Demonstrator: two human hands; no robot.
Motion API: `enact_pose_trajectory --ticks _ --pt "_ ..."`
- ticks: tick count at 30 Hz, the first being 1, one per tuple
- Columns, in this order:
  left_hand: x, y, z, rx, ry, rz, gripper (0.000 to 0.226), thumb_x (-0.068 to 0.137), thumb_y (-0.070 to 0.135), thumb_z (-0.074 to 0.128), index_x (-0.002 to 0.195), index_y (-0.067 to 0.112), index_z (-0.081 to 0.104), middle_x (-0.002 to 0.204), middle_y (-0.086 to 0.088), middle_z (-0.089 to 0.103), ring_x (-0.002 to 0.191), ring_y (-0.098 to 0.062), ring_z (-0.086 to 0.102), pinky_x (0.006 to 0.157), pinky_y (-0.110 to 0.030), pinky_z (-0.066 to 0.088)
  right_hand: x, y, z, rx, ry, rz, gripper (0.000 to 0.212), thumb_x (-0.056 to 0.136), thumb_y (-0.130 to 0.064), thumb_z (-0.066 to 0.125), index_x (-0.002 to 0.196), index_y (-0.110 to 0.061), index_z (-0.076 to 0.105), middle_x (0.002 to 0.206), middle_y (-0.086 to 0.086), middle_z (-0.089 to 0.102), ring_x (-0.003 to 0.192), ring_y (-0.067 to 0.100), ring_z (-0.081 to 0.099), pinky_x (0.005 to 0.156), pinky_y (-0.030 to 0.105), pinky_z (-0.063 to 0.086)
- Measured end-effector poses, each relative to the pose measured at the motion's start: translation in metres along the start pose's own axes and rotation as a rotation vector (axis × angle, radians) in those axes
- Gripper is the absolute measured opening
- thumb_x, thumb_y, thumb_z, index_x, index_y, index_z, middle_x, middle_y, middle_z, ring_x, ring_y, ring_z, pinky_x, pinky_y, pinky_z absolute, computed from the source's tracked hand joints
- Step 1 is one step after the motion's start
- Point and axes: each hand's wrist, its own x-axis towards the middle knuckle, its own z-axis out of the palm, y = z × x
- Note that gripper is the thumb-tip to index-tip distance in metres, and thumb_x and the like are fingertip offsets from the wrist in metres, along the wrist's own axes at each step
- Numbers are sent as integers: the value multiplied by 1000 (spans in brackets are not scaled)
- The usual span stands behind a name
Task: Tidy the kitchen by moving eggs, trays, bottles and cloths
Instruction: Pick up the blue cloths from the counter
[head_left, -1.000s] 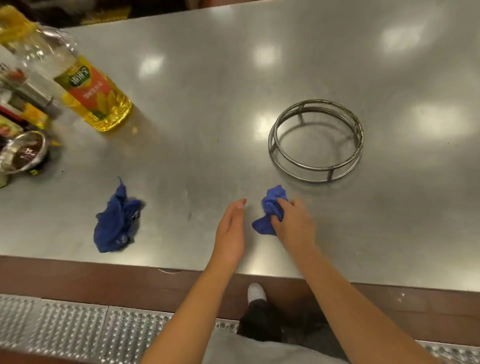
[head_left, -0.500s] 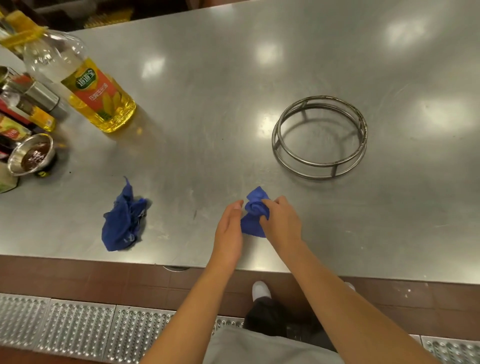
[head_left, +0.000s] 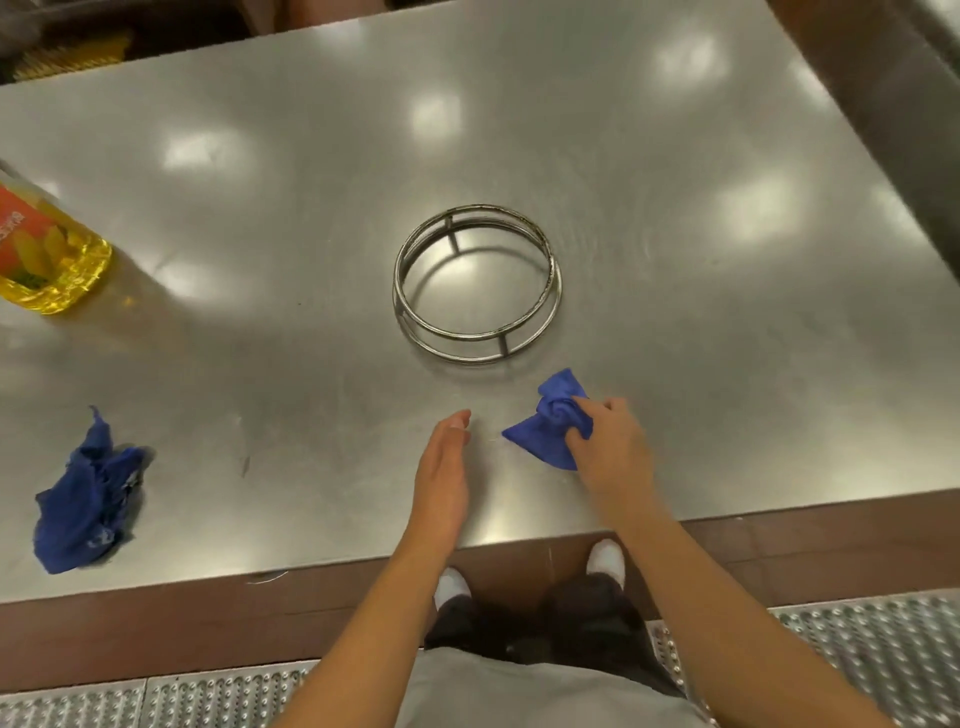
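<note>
Both hands have drifted apart since a moment ago, and the small blue cloth now sits farther right on the tabletop, near the metal ring. The right hand has its grip bunched tight on the cloth, probably to lift it. The left hand stays flat, fingers apart, holding nothing. Another blue cloth lies far left.

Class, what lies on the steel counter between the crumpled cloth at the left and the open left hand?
Nothing: the head view shows bare counter between crumpled cloth and left hand.
</note>
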Motion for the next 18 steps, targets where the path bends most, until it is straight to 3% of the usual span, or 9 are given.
enact_pose_trajectory --ticks 9,15,18 --pt "-12 -7 70 -17 -61 -21 36 108 35 33 133 29 58 137 8 58 130 -12 52 118 -45 34 -2 57 -42 -5 72 67 37 92 -19 63 128 -24 64 91 -1 43 72 19 47 64 26 35" --pt "-11 -16 45 -41 -22 -1 32 103 43 36 123 38 60 134 11 61 129 -13 54 117 -46 36 -14 45 -28 44 107 84 40 88 -20 69 127 -15 61 101 6 52 73 18 50 67 26 38" --pt "-9 -21 19 -68 31 16 30 108 35 34 119 39 62 130 11 63 126 -12 57 116 -47 37 -24 30 -12 51 103 84 42 88 -22 69 128 -16 59 105 7 54 76 19 52 69 27 41"
